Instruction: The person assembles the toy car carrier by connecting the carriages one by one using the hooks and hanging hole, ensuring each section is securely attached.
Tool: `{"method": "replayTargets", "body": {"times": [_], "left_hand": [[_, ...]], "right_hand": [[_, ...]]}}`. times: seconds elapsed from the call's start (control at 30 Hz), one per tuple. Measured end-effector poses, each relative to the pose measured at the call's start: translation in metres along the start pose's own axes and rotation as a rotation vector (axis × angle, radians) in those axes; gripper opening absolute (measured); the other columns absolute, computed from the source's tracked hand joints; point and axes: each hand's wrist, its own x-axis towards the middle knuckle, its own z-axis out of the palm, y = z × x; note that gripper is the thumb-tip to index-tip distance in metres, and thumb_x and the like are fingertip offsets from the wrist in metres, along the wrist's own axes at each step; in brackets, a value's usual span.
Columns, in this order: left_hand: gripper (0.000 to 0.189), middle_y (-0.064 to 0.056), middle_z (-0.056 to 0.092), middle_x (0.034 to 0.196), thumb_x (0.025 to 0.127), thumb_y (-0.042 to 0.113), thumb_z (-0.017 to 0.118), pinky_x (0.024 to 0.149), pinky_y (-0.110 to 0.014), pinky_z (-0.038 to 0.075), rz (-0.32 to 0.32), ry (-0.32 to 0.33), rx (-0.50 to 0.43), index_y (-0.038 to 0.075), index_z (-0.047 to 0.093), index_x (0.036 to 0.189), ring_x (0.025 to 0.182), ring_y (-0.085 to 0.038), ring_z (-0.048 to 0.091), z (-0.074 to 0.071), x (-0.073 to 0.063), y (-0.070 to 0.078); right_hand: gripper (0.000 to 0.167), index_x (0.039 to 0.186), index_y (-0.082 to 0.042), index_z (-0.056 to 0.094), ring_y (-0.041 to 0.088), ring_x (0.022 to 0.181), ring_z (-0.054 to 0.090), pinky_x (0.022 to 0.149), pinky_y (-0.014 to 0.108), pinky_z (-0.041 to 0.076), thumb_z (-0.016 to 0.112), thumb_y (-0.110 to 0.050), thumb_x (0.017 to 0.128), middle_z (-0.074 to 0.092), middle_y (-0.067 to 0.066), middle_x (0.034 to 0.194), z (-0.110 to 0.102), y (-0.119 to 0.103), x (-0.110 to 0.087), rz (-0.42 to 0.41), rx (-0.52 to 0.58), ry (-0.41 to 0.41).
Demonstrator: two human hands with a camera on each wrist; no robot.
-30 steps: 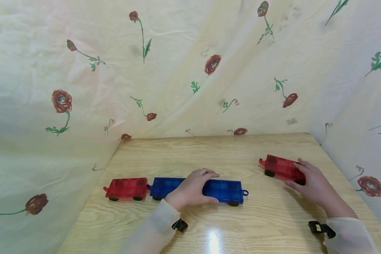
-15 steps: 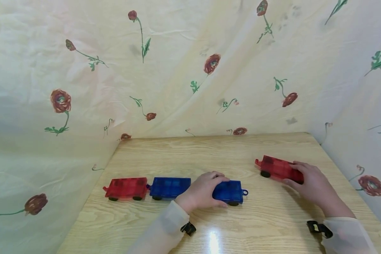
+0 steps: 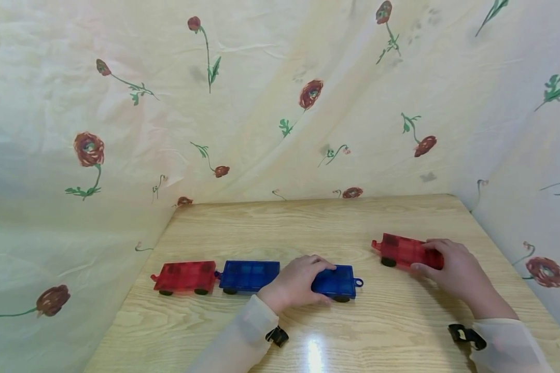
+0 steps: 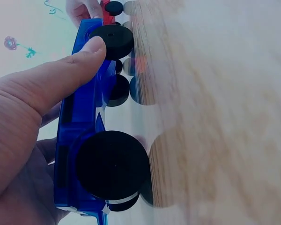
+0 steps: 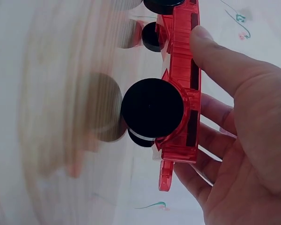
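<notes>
Toy train cars stand in a row on the table. Leftmost is a translucent red train car, its right end meeting a blue train car. My left hand grips a second blue train car farther right, thumb along its near side; the hand hides where the two blue cars meet. A blue ring sticks out from the row's right end. My right hand holds another red train car between thumb and fingers, its hook pointing left, apart from the row. Its black wheels are at or close to the tabletop.
The wooden table has a bright light reflection near its front. A floral cloth hangs behind and along both sides. Black straps show at both wrists.
My right hand has brought its red car leftward and slightly nearer to me. My left hand slid right along the blue cars, then stayed there; the row barely moved.
</notes>
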Motion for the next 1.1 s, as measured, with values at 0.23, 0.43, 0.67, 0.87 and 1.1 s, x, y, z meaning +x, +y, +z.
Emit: {"method": "replayTargets", "body": {"times": [0.23, 0.43, 0.67, 0.87, 1.1], "left_hand": [[0.077, 0.012, 0.052, 0.150, 0.086, 0.058, 0.080, 0.115, -0.041, 0.042, -0.009, -0.007, -0.003, 0.036, 0.051, 0.154, 0.139, -0.017, 0.051, -0.002, -0.001, 0.000], [0.076, 0.014, 0.051, 0.150, 0.086, 0.057, 0.082, 0.114, -0.041, 0.043, -0.026, -0.010, -0.004, 0.038, 0.051, 0.153, 0.138, -0.015, 0.051, -0.002, -0.002, -0.002], [0.076, 0.014, 0.050, 0.152, 0.086, 0.057, 0.081, 0.114, -0.042, 0.044, -0.038, -0.010, -0.010, 0.038, 0.051, 0.153, 0.140, -0.017, 0.050, -0.002, -0.005, -0.004], [0.075, 0.014, 0.050, 0.151, 0.086, 0.056, 0.082, 0.114, -0.043, 0.044, -0.044, -0.002, -0.018, 0.038, 0.052, 0.153, 0.139, -0.017, 0.050, -0.002, -0.008, -0.007], [0.075, 0.013, 0.050, 0.152, 0.086, 0.056, 0.082, 0.114, -0.044, 0.044, -0.064, -0.001, -0.038, 0.038, 0.052, 0.152, 0.141, -0.018, 0.049, -0.002, -0.014, -0.011]], "right_hand": [[0.073, 0.128, 0.004, 0.065, 0.051, 0.111, 0.053, 0.088, 0.069, 0.046, 0.089, -0.047, 0.082, 0.060, 0.033, 0.128, 0.002, -0.001, 0.000, -0.021, 0.016, 0.030], [0.070, 0.128, 0.003, 0.066, 0.053, 0.113, 0.054, 0.090, 0.070, 0.045, 0.091, -0.041, 0.081, 0.061, 0.033, 0.129, 0.002, -0.003, 0.002, -0.035, 0.020, 0.011], [0.073, 0.132, 0.003, 0.065, 0.057, 0.118, 0.050, 0.094, 0.074, 0.042, 0.091, -0.042, 0.081, 0.058, 0.033, 0.133, 0.001, -0.008, 0.001, -0.053, 0.022, -0.021], [0.074, 0.133, 0.003, 0.065, 0.055, 0.118, 0.051, 0.094, 0.073, 0.043, 0.091, -0.043, 0.080, 0.059, 0.030, 0.131, 0.002, -0.013, 0.000, -0.063, 0.031, -0.031], [0.075, 0.135, 0.002, 0.065, 0.054, 0.121, 0.050, 0.096, 0.073, 0.042, 0.091, -0.044, 0.082, 0.060, 0.029, 0.132, 0.005, -0.021, -0.001, -0.072, 0.042, -0.044]]}}
